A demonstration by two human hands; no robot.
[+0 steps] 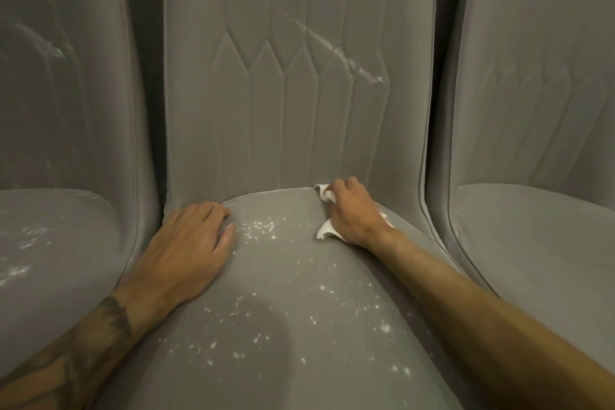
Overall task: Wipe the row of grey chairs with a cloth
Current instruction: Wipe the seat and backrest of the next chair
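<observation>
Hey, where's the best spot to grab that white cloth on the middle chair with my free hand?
Probably the loose flap of the cloth sticking out below the right hand, pinched from the left. The rest is bunched under that hand's fingers.

We see a white cloth (325,230) in the grip of the right hand (352,210) on a grey chair (299,110). Stitched long pointed panels pattern its backrest above the grip. White specks (263,228) dot the seat left of and below it, a white streak (352,58) slants above, and a dark tattoo (109,319) marks the left forearm (66,363).
</observation>
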